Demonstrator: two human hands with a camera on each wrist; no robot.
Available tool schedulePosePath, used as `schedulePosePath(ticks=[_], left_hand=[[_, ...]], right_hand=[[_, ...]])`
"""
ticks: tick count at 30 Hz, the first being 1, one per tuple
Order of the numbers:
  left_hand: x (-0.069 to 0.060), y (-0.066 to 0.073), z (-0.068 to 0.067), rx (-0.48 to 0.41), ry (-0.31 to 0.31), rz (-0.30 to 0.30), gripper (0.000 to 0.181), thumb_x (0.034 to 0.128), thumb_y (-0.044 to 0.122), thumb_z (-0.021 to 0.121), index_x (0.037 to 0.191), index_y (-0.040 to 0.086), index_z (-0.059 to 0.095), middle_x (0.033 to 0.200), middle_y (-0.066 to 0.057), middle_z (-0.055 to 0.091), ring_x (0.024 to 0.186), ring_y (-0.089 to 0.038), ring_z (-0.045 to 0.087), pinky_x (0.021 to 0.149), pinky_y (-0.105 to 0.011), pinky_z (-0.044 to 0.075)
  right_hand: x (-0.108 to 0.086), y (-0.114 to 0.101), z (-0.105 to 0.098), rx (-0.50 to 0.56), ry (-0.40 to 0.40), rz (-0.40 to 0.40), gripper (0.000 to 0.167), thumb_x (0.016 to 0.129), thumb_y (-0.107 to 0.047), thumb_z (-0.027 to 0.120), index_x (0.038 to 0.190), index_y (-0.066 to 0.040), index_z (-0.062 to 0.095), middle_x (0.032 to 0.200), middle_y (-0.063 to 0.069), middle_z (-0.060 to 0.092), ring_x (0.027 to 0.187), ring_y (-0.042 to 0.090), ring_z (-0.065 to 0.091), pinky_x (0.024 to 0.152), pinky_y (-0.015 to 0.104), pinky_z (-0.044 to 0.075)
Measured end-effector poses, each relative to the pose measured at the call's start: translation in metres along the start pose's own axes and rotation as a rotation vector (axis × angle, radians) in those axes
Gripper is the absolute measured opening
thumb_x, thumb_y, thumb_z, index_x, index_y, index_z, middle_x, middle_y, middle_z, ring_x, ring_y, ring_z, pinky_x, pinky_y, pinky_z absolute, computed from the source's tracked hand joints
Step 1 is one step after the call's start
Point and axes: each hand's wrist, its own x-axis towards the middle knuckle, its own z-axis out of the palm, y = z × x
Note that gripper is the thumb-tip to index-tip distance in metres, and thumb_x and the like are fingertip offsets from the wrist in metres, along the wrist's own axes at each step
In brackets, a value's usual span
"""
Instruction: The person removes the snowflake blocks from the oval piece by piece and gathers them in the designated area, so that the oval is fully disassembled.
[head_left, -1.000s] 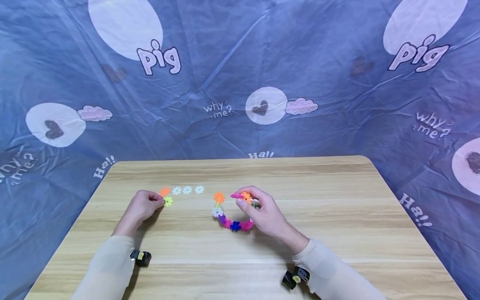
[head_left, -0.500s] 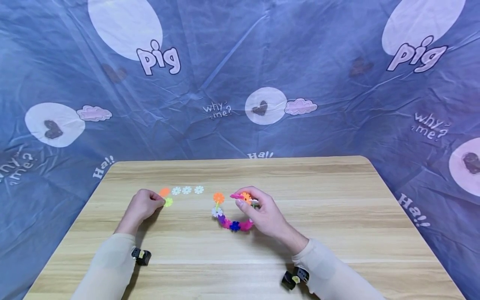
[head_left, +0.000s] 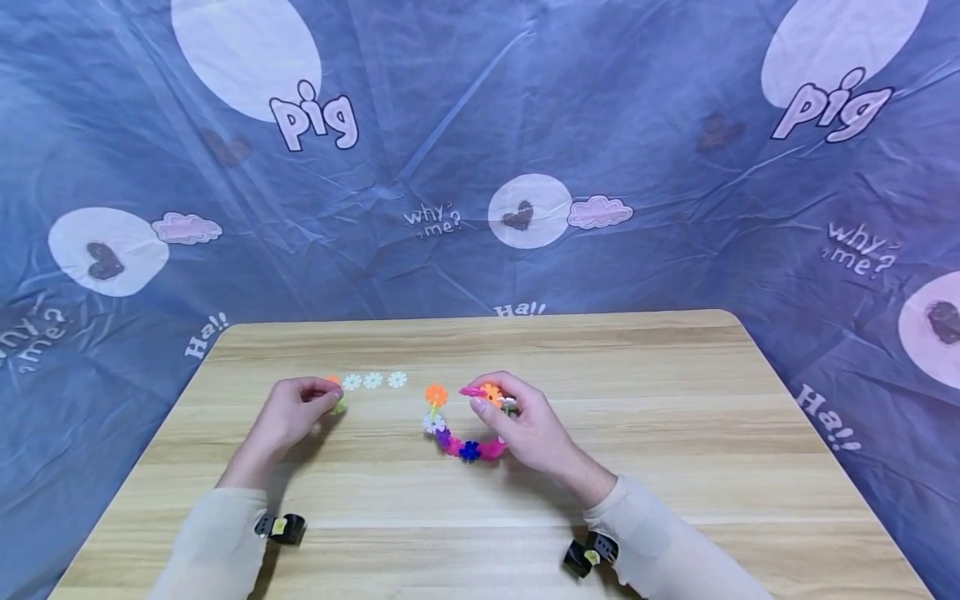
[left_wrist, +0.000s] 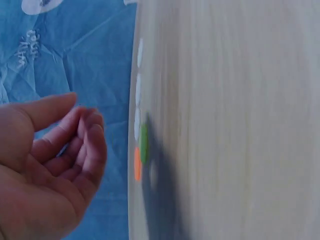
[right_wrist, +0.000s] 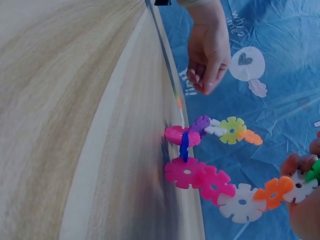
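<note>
My left hand (head_left: 295,408) hovers over the yellow-green flower piece (head_left: 340,407), partly covering it in the head view. In the left wrist view, the loosely curled fingers of that hand (left_wrist: 57,160) hold nothing, and the green piece (left_wrist: 144,143) lies beside an orange one (left_wrist: 137,164). My right hand (head_left: 528,427) pinches one end of a curved chain of joined flower pieces (head_left: 470,451), with a pink piece (head_left: 472,392) at its fingertips. The chain (right_wrist: 187,171) hangs in a loop in the right wrist view, an orange piece (right_wrist: 253,137) at its free end.
Three pale flower pieces (head_left: 372,380) lie in a row near the back left of the wooden table (head_left: 420,533). Behind the table's far edge hangs a blue printed cloth (head_left: 420,275).
My left hand has let go of the yellow-green piece, risen off it and shifted slightly right. My right hand and the chain stay nearly still.
</note>
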Motion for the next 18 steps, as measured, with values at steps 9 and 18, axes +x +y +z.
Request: schedulePosePath(ticks=[9,18], left_hand=[[-0.011,0.021,0.013,-0.05,0.024,0.139,0.03,0.1037,0.019,0.073,0.125,-0.003,0.074,0.111,-0.015,0.078,0.091,-0.01,0.066,0.079,-0.02,0.056],[-0.023,0.047,0.026,-0.162,0.05,0.23,0.027,0.1018,0.015,0.076,0.12,-0.005,0.076,0.112,-0.018,0.08,0.089,-0.002,0.069,0.082,-0.017,0.057]], right_hand=[[0.001,0.0,-0.003,0.003,0.013,-0.017,0.022,0.108,-0.016,0.065,0.128,-0.011,0.071,0.116,0.009,0.073,0.087,0.011,0.063,0.071,0.026,0.056],[0.002,-0.001,-0.005,-0.001,0.017,-0.037,0.023,0.107,-0.015,0.066,0.129,-0.009,0.071,0.115,0.012,0.073,0.088,0.012,0.062,0.073,0.027,0.056]])
